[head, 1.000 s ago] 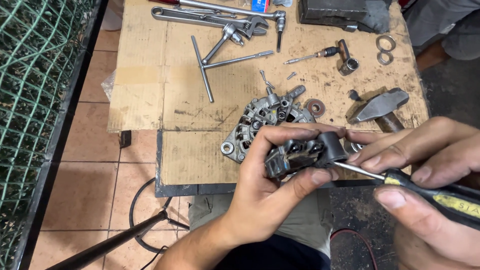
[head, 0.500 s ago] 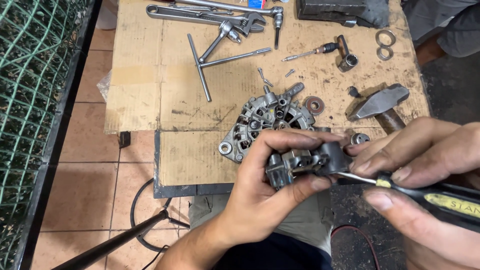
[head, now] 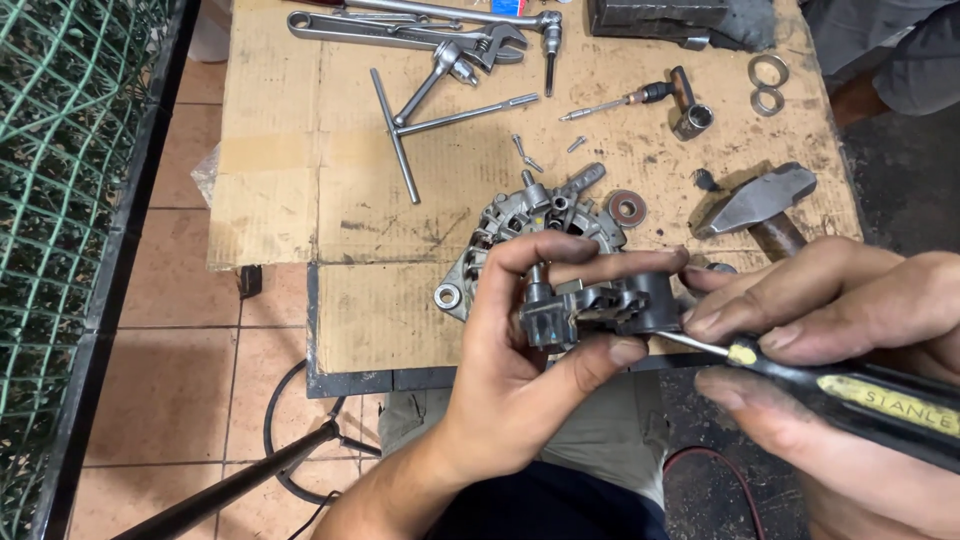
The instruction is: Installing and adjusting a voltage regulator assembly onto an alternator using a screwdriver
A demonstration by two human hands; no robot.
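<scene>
My left hand (head: 520,370) pinches a small grey plastic-and-metal part (head: 598,305) between thumb and fingers, just above the table's near edge. My right hand (head: 840,340) grips a black and yellow screwdriver (head: 850,395), its thin shaft touching the part's right side. Behind the part, an aluminium alternator housing (head: 520,225) lies on the cardboard-covered table (head: 300,180), partly hidden by my left fingers.
A hammer head (head: 755,200) and a washer (head: 627,208) lie right of the housing. A T-handle wrench (head: 420,125), an adjustable wrench (head: 410,32), a ratchet bar (head: 470,14), a small driver (head: 620,100), two rings (head: 768,83) and loose screws sit farther back. Green netting (head: 60,200) stands left.
The view has shifted slightly. My hands hold the part and screwdriver much as before, with the screwdriver tip staying against the part's right side.
</scene>
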